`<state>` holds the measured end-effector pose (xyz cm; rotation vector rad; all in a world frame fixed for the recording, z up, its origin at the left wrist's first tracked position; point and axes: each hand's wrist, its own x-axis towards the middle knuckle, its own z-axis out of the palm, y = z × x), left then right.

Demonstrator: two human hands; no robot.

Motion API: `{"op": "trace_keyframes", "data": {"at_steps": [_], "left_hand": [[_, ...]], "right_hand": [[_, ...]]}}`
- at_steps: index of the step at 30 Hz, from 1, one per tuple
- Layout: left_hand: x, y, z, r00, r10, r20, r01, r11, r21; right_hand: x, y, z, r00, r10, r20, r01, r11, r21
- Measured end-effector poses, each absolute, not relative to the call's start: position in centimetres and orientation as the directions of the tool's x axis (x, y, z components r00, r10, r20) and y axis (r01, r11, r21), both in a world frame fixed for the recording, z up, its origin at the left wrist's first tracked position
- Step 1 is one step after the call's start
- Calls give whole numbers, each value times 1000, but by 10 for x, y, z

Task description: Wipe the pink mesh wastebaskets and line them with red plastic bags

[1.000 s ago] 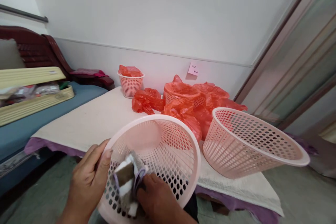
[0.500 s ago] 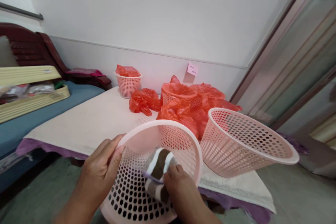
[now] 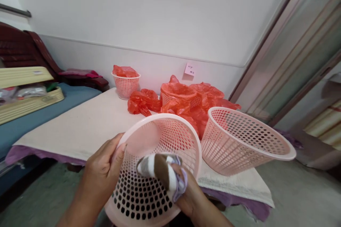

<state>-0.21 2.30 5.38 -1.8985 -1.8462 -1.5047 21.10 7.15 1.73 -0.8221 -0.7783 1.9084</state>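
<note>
A pink perforated plastic basket (image 3: 160, 124) is tipped toward me at the table's front edge. My left hand (image 3: 102, 170) grips its rim on the left, thumb over the edge and fingers behind. Inside the basket's mouth, my right hand (image 3: 188, 193) is closed on a striped cloth (image 3: 161, 170) in brown, white and grey with a lilac edge. The cloth is bunched and partly covers the basket's inner wall. Some fingers of the right hand are hidden by the cloth.
A second pink basket (image 3: 239, 145) stands close on the right. Behind are red plastic bags (image 3: 202, 103) around another basket, and a small basket (image 3: 125, 87) with a red bag. All rest on a cream-covered table (image 3: 77, 124). A pink note (image 3: 189, 69) is on the wall.
My right hand has turned the striped cloth over within the basket, so its lilac edge now lies by my fingers. My left hand still grips the rim. The view has shifted slightly right.
</note>
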Motion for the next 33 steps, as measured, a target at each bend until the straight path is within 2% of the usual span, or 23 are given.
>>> {"op": "trace_keyframes", "data": {"at_steps": [2,4,6,7,10,12,16,18,24,27,29,31,33], "left_hand": [[2,21,53,-205,715,668,805,-265,530],[7,19,53,-194,709,678,808,-277,520],[12,18,53,-177,699,693,808,-299,508],[14,18,53,-162,694,701,807,-315,499],[19,18,53,-123,685,718,809,-350,472],[19,17,52,-122,672,731,819,-347,456],[16,16,49,-99,667,738,832,-352,430],[15,16,48,-91,674,733,819,-369,440],[14,17,48,-103,684,722,815,-359,456],[10,15,47,-125,684,719,825,-331,459],[7,14,46,-155,694,703,824,-301,479],[5,13,45,-188,702,687,820,-272,503],[5,14,45,-206,702,682,814,-263,517]], "right_hand": [[211,87,33,-325,926,-194,-587,-358,-726],[210,101,50,-206,975,-84,-657,-202,-726],[203,105,61,-120,993,18,-636,-63,-769],[196,102,64,-134,990,45,-595,-44,-803],[174,87,67,-288,956,61,-463,-83,-883],[165,83,67,-334,941,62,-453,-102,-885],[169,103,61,-204,979,3,-531,-108,-840],[175,119,47,-119,993,-24,-509,-82,-857],[180,146,-8,71,997,-34,-344,-7,-939],[178,147,-9,116,993,18,-274,49,-961],[178,147,-2,120,987,111,-188,132,-973],[178,150,4,82,965,250,51,247,-968],[178,155,5,4,942,335,344,314,-885]]}}
